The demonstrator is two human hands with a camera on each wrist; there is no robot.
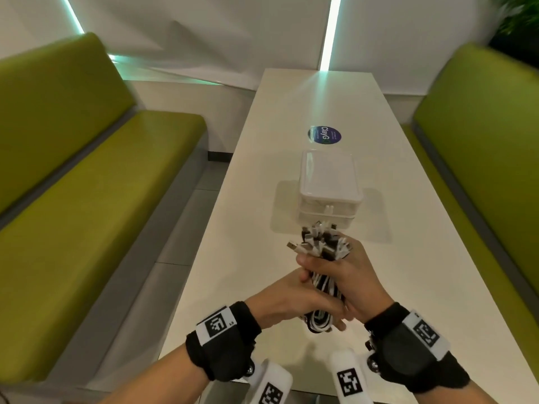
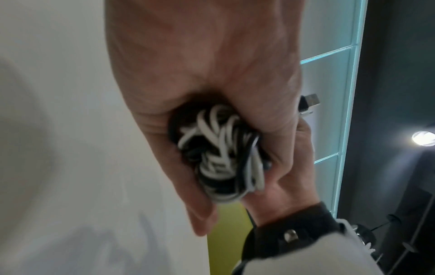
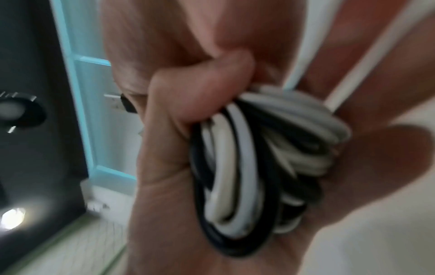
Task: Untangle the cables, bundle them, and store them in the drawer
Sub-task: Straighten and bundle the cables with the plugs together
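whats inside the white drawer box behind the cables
Through the cloudy front of the drawer box only a hint of white cable shows. Both drawers look closed, and the cable bundle covers the lower front, so the rest cannot be seen.

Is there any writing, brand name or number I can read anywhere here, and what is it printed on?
"ClayG", with the last part unclear: on the round dark blue sticker on the white table; it reads sideways from the head view.
Smaller lines on that sticker: too small to read.
Black-and-white square code tags on the wristbands: patterns, no letters.
Drawer box and cable bundle: no text visible.
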